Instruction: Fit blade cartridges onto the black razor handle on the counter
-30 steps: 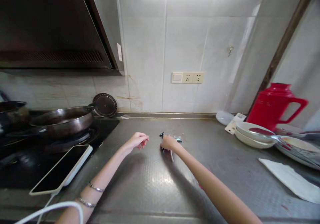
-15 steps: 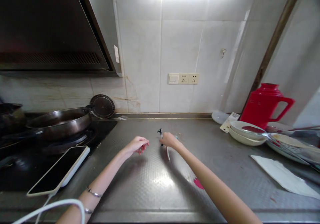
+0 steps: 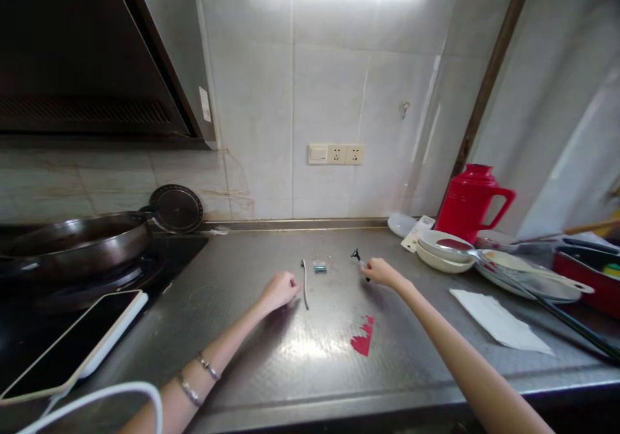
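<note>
My right hand [image 3: 382, 272] is closed on a small razor [image 3: 357, 258], its dark head sticking out to the left of the fingers. My left hand [image 3: 281, 290] is curled just left of a thin whitish strip [image 3: 305, 285] on the steel counter [image 3: 252, 369]; whether the fingers hold anything is too small to tell. Between the hands lies a small clear and teal packet [image 3: 320, 267]. A jagged red scrap [image 3: 363, 337] lies nearer the front edge.
At left, a phone [image 3: 72, 347] with a white cable [image 3: 111, 390] and a pan [image 3: 82, 243] on the stove. At right, stacked bowls [image 3: 443, 263], a red thermos [image 3: 467, 205], a white tissue [image 3: 498, 321] and plates [image 3: 527, 272].
The view has turned right. My right hand has moved right with the razor, away from the strip and packet, which now show fully. My left hand has come closer to the strip, its fingers more curled.
</note>
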`<state>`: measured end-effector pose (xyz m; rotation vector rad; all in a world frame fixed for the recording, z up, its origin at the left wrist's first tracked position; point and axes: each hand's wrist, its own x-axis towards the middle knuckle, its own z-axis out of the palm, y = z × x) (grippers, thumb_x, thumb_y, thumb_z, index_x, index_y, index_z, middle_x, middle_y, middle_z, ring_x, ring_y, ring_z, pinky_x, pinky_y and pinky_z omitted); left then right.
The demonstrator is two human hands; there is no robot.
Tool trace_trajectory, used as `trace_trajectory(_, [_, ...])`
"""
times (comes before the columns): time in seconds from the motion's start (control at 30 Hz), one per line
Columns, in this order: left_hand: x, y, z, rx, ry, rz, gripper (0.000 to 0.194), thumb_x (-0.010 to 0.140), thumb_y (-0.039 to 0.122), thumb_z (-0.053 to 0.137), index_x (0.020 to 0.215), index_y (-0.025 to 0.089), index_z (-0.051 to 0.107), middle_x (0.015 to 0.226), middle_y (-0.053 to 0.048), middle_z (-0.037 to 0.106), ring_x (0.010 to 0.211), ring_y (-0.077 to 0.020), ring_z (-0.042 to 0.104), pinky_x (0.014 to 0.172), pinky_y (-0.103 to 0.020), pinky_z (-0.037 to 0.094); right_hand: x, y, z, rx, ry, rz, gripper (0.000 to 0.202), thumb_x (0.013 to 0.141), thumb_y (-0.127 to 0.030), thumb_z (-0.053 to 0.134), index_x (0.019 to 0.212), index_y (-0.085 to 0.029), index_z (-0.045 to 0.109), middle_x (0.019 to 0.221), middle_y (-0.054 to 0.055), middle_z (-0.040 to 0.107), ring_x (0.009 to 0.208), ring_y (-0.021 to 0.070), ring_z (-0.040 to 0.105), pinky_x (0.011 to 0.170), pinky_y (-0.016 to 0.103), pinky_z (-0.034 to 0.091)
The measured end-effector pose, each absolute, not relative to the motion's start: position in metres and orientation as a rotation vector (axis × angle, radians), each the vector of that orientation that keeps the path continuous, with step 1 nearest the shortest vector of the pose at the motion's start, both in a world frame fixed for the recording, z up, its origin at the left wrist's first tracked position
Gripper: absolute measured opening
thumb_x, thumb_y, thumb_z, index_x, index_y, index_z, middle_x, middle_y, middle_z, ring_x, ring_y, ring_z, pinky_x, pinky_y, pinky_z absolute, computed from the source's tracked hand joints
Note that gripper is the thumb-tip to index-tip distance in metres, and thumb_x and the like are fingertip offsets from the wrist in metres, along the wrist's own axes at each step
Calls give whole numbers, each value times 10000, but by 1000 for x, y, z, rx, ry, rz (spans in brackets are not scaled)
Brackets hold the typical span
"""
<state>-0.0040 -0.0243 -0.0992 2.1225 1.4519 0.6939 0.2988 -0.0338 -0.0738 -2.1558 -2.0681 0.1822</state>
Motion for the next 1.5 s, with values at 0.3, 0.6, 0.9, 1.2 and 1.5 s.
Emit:
trace_trajectory(0.3, [27, -22, -110, 2025, 1557, 729, 348, 596, 294, 684, 376, 192, 435, 432, -41, 469, 779, -295, 609, 739, -363, 411, 333, -32, -94, -2221, -2106, 240, 352, 816, -269, 447, 674, -86, 712, 643, 142, 692, 577, 171, 627, 525, 216, 377])
trace_trajectory(0.6, [27, -18, -117, 2057, 1551, 737, 288, 619, 205, 611, 397, 186, 429, 468, -62, 484, 837, -337, 599, 789, -470, 388, 335, -34, -96, -2230, -2123, 143, 343, 813, -332, 472, 735, -89, 701, 806, 197, 694, 742, 230, 656, 565, 244, 385])
trace_trajectory(0.9, [52, -36, -90, 2230, 1650, 526, 190, 762, 263, 494, 715, 157, 645, 844, -127, 663, 911, -269, 609, 800, -358, 419, 300, -40, -71, -1977, -2117, 95, 377, 851, -391, 437, 701, -135, 670, 746, 133, 694, 726, 211, 648, 617, 234, 405])
trace_trajectory(1.2, [108, -63, -67, 2646, 1601, 423, 324, 850, 279, 357, 886, 143, 649, 866, -131, 679, 840, -241, 645, 696, -312, 465, 253, -40, -56, -1762, -2063, 259, 529, 855, -488, 354, 590, -142, 654, 471, 46, 631, 474, 129, 581, 503, 190, 398])
trace_trajectory(1.5, [129, -57, -69, 2655, 1510, 535, 417, 859, 444, 340, 920, 156, 635, 854, -132, 673, 827, -258, 639, 688, -342, 459, 267, -36, -52, -1852, -2020, 195, 345, 787, -242, 407, 556, -129, 637, 545, 76, 658, 569, 139, 605, 514, 186, 367])
